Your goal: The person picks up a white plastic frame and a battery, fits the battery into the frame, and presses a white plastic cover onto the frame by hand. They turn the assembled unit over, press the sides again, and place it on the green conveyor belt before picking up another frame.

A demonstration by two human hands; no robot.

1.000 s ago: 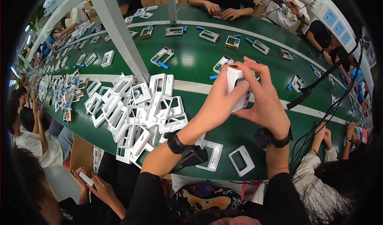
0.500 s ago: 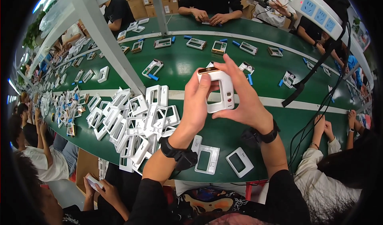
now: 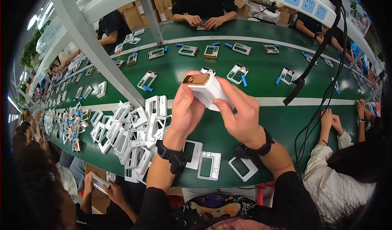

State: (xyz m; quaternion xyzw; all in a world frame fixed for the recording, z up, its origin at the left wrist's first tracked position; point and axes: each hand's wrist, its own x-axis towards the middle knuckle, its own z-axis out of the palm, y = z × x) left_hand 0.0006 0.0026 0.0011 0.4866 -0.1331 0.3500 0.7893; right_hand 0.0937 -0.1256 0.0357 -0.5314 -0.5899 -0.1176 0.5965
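Left hand [image 3: 186,111] and right hand [image 3: 241,112] clamp the white casing [image 3: 209,93]; I advise even pressure, copper end [image 3: 197,79] unobstructed.

I record bare hands [image 3: 185,113], black straps [image 3: 267,143] with boxy black housings [image 3: 178,163] at both wrists, black sleeves [image 3: 292,191] ending short of them, and a black shirt [image 3: 192,221] with a tan-and-white print [image 3: 222,209]

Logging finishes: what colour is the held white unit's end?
End panel: glossy copper-brown; head view.

No lettering can be read — the white labels [image 3: 163,16] on the cardboard boxes [image 3: 132,18] are too small.
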